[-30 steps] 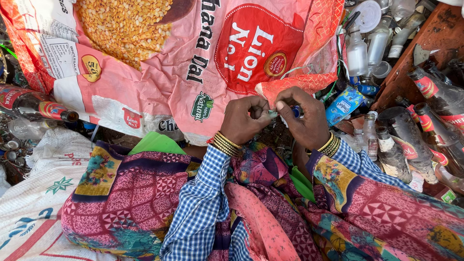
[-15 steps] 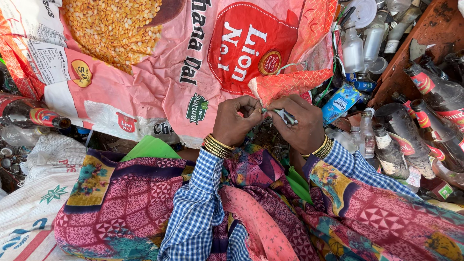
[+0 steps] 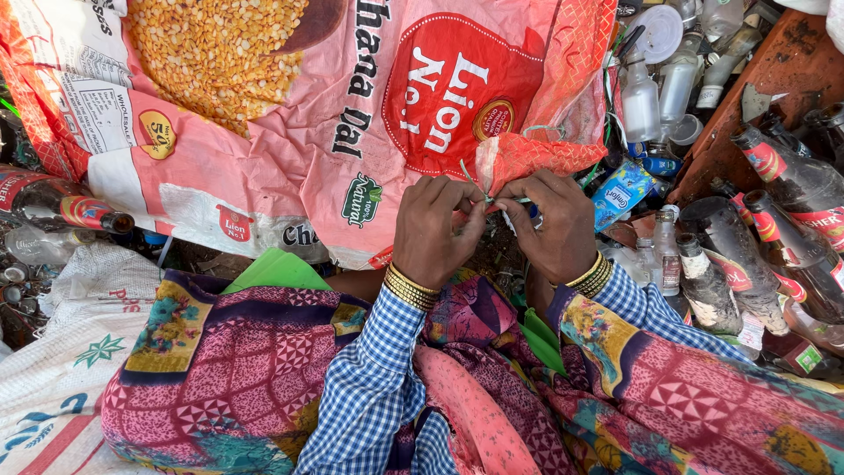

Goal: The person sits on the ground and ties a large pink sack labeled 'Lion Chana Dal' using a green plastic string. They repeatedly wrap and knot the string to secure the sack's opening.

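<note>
Head view. Left hand (image 3: 437, 230) and right hand (image 3: 552, 227) meet at the gathered corner (image 3: 527, 158) of a large pink woven sack (image 3: 334, 123) lying in front of the person. The fingers of both hands are curled closed and pinch a thin pale string (image 3: 479, 189) at that corner; a small blue object under the right hand is too hidden to identify. Gold bangles (image 3: 410, 288) circle the left wrist. Glass bottles (image 3: 774, 202) lie heaped at right.
</note>
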